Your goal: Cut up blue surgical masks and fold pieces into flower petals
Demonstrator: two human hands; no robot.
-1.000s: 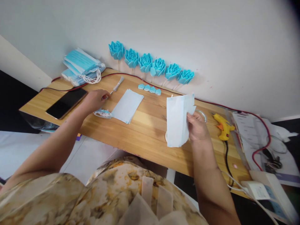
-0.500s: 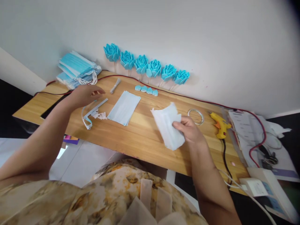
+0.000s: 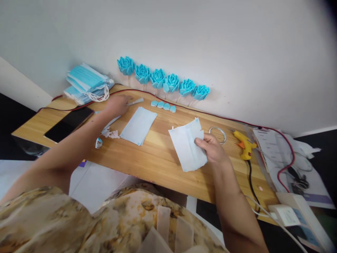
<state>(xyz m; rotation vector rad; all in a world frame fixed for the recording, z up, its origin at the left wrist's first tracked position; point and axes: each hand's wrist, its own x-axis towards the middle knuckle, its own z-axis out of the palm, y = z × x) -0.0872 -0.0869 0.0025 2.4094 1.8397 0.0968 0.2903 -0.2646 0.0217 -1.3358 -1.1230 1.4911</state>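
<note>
Wooden worktop (image 3: pixel 163 158) along a pale wall, carrying everything. At its far left corner, a stack of blue face masks (image 3: pixel 86 81). In front of that, a dark phone (image 3: pixel 68 123), uncovered again with the left arm swung back toward the wall. Against the wall, a row of blue roses (image 3: pixel 163 78) on sticks.

Near the middle, a pale mask sheet (image 3: pixel 185 149) in the right hand (image 3: pixel 213 149), fingers clenched on its right edge, thumb on top. Held upright a second ago; now lowered and laid almost flat, low over the worktop, possibly touching it. Left of it and apart, a second flat sheet (image 3: pixel 138 125), unmoved.

Yellow glue gun (image 3: pixel 243 143) off to the right, wire ring (image 3: pixel 218 133) between gun and right hand, neither touched.

Left hand (image 3: pixel 118 104) gone from the trimmings to the grey bundle (image 3: pixel 137 101) near the wall, fingers curled over the bundle's near end. Hard to tell from this angle whether pinching it or only resting on it. Just right of the bundle, four small blue petals (image 3: pixel 163 105). Left behind toward the front edge: white scraps (image 3: pixel 112 134) and a cut ear-loop strip (image 3: pixel 99 142).

Judging by both shifts: sheet parked and steadied, attention on the bundle rather than the scraps.
</note>
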